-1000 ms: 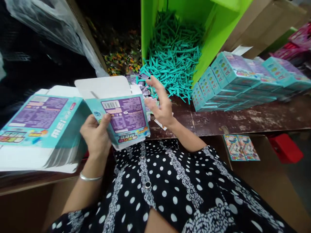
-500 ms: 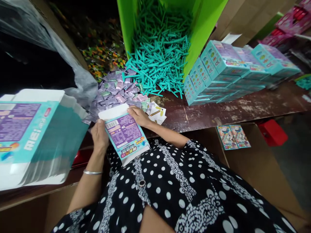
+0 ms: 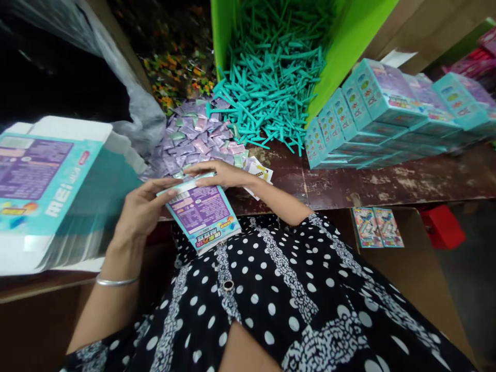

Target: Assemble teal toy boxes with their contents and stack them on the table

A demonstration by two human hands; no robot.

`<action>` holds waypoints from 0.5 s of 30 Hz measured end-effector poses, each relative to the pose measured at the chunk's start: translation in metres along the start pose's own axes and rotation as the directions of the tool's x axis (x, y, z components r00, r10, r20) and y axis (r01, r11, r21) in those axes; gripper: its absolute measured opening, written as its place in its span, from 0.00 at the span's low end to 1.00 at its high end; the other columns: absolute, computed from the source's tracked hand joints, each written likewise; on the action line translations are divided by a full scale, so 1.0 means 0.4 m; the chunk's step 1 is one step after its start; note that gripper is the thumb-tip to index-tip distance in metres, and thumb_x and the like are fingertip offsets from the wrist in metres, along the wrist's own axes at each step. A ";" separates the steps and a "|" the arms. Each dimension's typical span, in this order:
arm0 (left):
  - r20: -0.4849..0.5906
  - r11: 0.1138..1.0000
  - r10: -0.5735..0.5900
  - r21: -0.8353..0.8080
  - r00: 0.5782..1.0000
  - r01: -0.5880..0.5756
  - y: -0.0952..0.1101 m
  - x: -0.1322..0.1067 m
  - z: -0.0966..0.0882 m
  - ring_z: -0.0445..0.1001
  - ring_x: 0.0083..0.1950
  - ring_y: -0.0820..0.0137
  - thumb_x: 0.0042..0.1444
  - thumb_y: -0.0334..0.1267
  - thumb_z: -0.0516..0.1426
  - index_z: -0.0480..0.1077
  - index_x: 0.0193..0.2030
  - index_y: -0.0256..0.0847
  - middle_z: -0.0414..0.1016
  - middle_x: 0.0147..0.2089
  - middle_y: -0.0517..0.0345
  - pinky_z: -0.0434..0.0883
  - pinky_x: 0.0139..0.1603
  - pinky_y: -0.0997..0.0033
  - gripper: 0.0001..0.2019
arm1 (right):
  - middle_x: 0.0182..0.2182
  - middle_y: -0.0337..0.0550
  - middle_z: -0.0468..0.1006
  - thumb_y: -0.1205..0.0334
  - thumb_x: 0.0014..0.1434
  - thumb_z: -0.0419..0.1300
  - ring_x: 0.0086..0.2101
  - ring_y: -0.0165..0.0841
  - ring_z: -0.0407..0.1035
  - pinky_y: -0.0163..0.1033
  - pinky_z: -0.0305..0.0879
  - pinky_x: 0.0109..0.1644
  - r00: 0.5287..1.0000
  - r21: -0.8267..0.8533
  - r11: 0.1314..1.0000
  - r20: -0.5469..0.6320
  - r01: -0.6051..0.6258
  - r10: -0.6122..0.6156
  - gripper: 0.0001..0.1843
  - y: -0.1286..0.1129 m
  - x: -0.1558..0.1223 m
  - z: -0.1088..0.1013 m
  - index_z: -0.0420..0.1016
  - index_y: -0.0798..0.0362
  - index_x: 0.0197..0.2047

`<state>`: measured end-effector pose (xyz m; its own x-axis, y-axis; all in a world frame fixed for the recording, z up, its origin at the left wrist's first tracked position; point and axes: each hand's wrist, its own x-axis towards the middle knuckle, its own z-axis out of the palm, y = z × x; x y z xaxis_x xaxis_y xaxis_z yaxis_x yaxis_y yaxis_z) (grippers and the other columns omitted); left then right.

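A small teal-and-purple printed carton leans against my front, its white top end tilted away from me. My left hand grips its upper left corner, the thumb lying over the printed face. Along the top edge, my right hand holds the carton with bent fingers at the white flap. What is inside the carton cannot be seen. Just beyond both hands lies a heap of small purple, pink and green sachets. Printed cards lie under my right forearm.
A stack of flat cartons stands at left. Teal plastic sticks spill from a green bin. Filled-out boxes are stacked at right on the brown table. Below, an open cardboard box holds two packs near a red container.
My left hand has shifted from the carton's left side onto its upper corner. My right hand has moved over the top edge, and the upright white flap is now folded down.
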<state>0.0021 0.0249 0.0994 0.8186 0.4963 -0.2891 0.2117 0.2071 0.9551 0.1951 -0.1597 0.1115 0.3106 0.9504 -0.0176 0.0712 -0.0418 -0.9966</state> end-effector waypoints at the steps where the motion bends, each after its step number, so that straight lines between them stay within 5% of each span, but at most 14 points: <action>1: -0.019 1.000 0.003 -0.004 1.000 -0.003 0.005 -0.006 0.003 0.79 0.29 0.63 0.33 0.53 0.84 0.86 0.46 0.38 0.89 0.42 0.49 0.80 0.20 0.63 0.34 | 0.47 0.43 0.89 0.50 0.57 0.81 0.53 0.38 0.78 0.43 0.71 0.66 0.997 -0.021 1.000 0.072 -0.014 0.016 0.17 -0.007 0.004 -0.011 0.90 0.51 0.43; 4: -0.141 0.998 0.053 -0.032 0.989 -0.058 0.005 -0.006 0.022 0.75 0.25 0.66 0.36 0.53 0.83 0.89 0.43 0.37 0.85 0.32 0.54 0.76 0.17 0.64 0.30 | 0.50 0.44 0.92 0.46 0.63 0.78 0.56 0.40 0.79 0.46 0.71 0.69 0.993 -0.092 0.995 0.110 -0.040 0.050 0.18 -0.022 0.019 -0.029 0.94 0.50 0.48; 8: -0.218 0.989 0.132 -0.029 0.967 -0.142 -0.017 0.016 0.030 0.74 0.27 0.67 0.42 0.53 0.81 0.90 0.41 0.38 0.85 0.31 0.56 0.74 0.22 0.66 0.25 | 0.50 0.42 0.92 0.42 0.67 0.74 0.55 0.39 0.80 0.45 0.73 0.67 0.995 -0.143 0.988 0.065 -0.059 0.069 0.19 -0.033 0.029 -0.027 0.95 0.49 0.47; 12: -0.166 0.988 0.152 0.017 0.974 -0.151 -0.041 0.011 0.004 0.72 0.27 0.68 0.51 0.59 0.78 0.90 0.44 0.38 0.83 0.30 0.57 0.71 0.22 0.67 0.25 | 0.49 0.44 0.91 0.37 0.72 0.70 0.54 0.39 0.80 0.46 0.72 0.67 0.997 -0.207 0.978 0.061 -0.024 0.038 0.25 -0.026 0.008 -0.017 0.94 0.52 0.49; 15: -0.031 0.966 0.247 0.093 0.969 -0.243 -0.054 -0.016 -0.021 0.82 0.36 0.62 0.55 0.64 0.75 0.91 0.48 0.41 0.91 0.42 0.51 0.82 0.33 0.63 0.27 | 0.53 0.46 0.90 0.37 0.78 0.63 0.57 0.39 0.80 0.45 0.71 0.69 0.995 -0.233 0.972 0.099 0.041 -0.018 0.27 -0.015 -0.031 -0.007 0.92 0.50 0.58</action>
<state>-0.0121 0.0241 0.0801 0.8285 0.5580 -0.0465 0.0556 0.0008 0.9985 0.1936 -0.1723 0.1178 0.2139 0.9768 -0.0075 0.3023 -0.0735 -0.9504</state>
